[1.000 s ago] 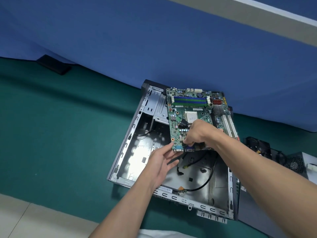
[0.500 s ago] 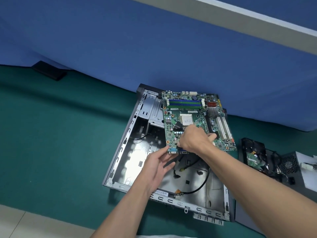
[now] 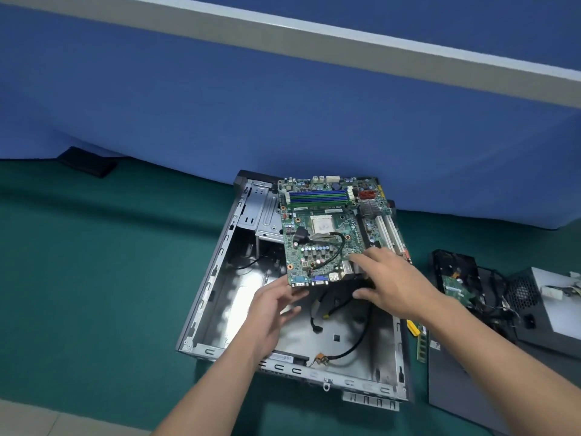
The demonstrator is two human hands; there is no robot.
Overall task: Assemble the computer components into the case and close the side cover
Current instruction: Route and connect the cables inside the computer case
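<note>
The open case (image 3: 201,309) is lying flat with only loose cables (image 3: 345,350) sitting inside it; the left hand (image 3: 270,313) is touching the near left corner of the motherboard (image 3: 327,234) from below, fingers loose and straight; the motherboard is hanging tilted over the case's far end, just beyond both hands; the right hand (image 3: 390,284) is pinching its near right edge.

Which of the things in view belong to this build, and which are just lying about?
For the job:
motherboard, gripped by the right hand, with the left hand under its near corner
case
drive
power supply
RAM stick
side cover

Lying about:
black block by the blue wall
</note>
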